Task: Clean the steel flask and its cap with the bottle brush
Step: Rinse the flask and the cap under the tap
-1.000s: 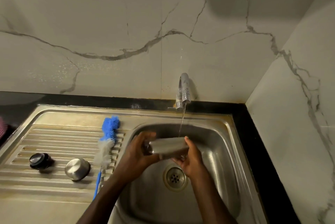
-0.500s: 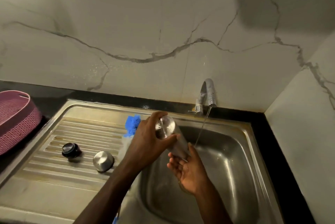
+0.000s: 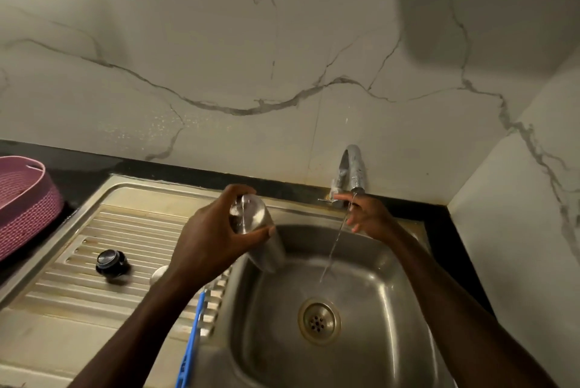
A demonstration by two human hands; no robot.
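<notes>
My left hand (image 3: 210,240) grips the steel flask (image 3: 257,230) near its base and holds it upside down over the left edge of the sink basin (image 3: 370,303). My right hand (image 3: 365,215) is up at the tap (image 3: 350,174), fingers apart and touching its lever, with water running past it. The black inner cap (image 3: 110,262) sits on the drainboard (image 3: 94,262). The steel outer cap (image 3: 158,274) peeks out from behind my left forearm. Only the blue handle of the bottle brush (image 3: 191,337) shows below my arm.
A pink woven basket (image 3: 25,205) stands on the black counter at the far left. Marble wall tiles close off the back and right side. The drain (image 3: 318,321) lies in the middle of the basin.
My right hand left the flask and rose to the tap lever. My left hand keeps the inverted flask over the basin's left edge. The camera view shifted left.
</notes>
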